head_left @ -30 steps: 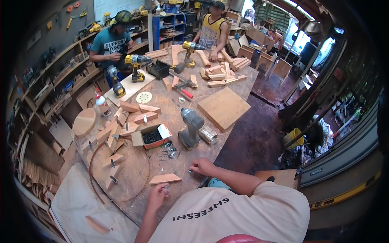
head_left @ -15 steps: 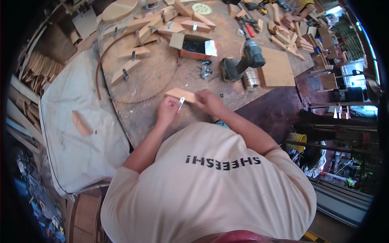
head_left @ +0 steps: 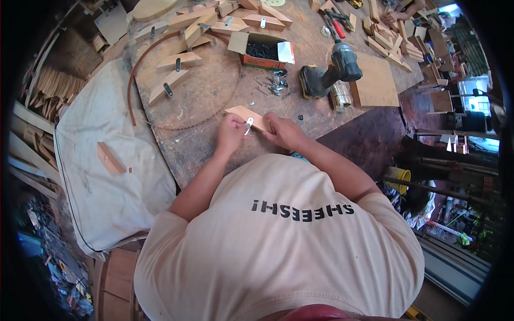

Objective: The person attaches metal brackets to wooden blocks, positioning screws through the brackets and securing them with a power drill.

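Note:
A short wooden block (head_left: 258, 122) with slanted ends is held between my two hands just above the near part of the workbench. My right hand (head_left: 285, 132) grips its right end, thumb and fingers closed. At its near edge my left hand (head_left: 230, 132) is closed, with the fingertips pinching a small metal plate (head_left: 249, 122) that lies against the wood. The plate has a rounded end with a hole; its lower part is hard to make out. Beyond the block, loose screws (head_left: 277, 83) lie in a pile beside an open box of dark screws (head_left: 263, 53).
A cordless driver (head_left: 342, 64) stands right of the screws, near a wooden board (head_left: 375, 83). Several blocks with metal plates, such as one block (head_left: 174, 88), lie at the left and back. A cloth-covered surface (head_left: 118, 182) holds another block (head_left: 110, 158). Another person's hand (head_left: 390, 17) is far right.
The block has turned a little clockwise, its left end now pointing farther away from me. Both hands keep hold. The whole view has shifted slightly.

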A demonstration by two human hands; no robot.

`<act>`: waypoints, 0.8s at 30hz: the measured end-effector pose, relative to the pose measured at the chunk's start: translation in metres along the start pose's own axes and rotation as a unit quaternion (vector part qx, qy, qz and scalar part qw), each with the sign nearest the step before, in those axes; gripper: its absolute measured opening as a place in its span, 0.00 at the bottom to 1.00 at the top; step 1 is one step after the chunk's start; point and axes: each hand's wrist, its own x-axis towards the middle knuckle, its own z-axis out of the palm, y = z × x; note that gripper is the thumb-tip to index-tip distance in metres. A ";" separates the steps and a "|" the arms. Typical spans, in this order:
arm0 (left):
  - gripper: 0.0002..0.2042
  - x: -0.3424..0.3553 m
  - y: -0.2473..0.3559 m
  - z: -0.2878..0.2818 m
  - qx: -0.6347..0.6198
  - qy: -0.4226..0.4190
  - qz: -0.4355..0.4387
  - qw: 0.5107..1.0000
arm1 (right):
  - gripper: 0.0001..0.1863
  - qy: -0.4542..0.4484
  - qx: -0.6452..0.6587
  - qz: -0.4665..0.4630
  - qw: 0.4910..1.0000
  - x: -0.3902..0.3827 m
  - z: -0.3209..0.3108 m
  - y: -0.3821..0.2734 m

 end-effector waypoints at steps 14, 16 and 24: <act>0.18 0.000 0.009 0.017 0.038 0.088 0.019 0.995 | 0.20 -0.018 -0.032 -0.034 0.999 -0.001 -0.005 0.001; 0.18 0.000 0.000 0.019 0.057 0.122 0.062 0.989 | 0.20 -0.020 -0.027 -0.028 0.999 -0.005 -0.005 -0.002; 0.20 0.009 -0.003 0.021 0.084 0.125 0.130 0.980 | 0.21 0.011 0.070 -0.028 0.997 -0.013 0.010 0.008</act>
